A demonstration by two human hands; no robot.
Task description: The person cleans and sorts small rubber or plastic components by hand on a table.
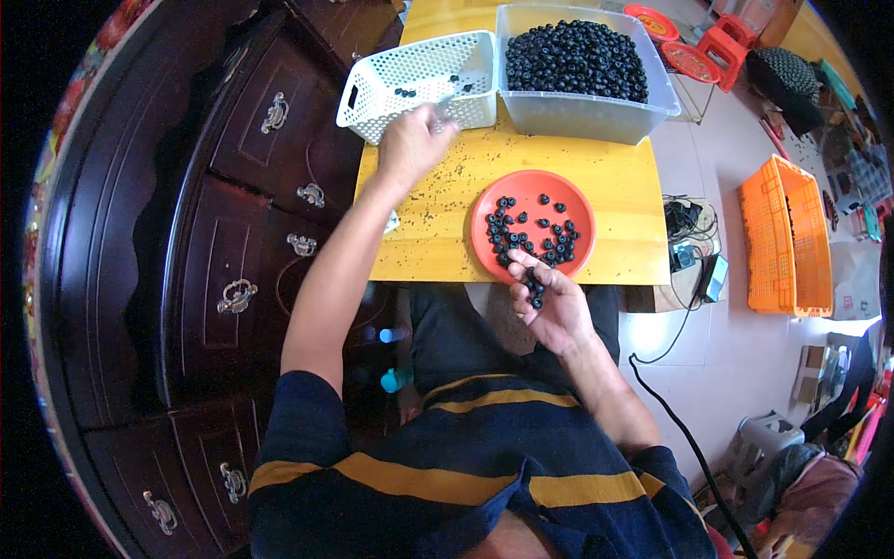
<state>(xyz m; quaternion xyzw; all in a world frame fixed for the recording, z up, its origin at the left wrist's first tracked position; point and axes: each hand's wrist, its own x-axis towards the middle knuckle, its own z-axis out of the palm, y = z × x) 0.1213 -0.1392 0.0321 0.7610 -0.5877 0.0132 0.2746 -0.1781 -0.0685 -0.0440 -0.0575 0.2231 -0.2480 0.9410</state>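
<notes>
My left hand (pixel 416 143) reaches over the near rim of a white perforated basket (pixel 372 119); motion blurs its fingers, so I cannot tell what they hold. A few small black round parts (pixel 404 92) lie inside that basket. At the near edge of a round red plate (pixel 533 182), my right hand (pixel 557 312) is palm up, its fingers curled around several black round parts (pixel 535 289). More black round parts (pixel 548 244) with ring-like faces are scattered on the plate. A translucent plastic bin (pixel 577 114) beside the basket is heaped with the same parts.
Dark specks dot the yellow table (pixel 428 247). A dark wooden cabinet (pixel 200 252) with drawers stands close on the left. To the right are an orange crate (pixel 790 238), red stools (pixel 724 48), a grey stool (pixel 769 433) and a black cable (pixel 684 429) on the floor.
</notes>
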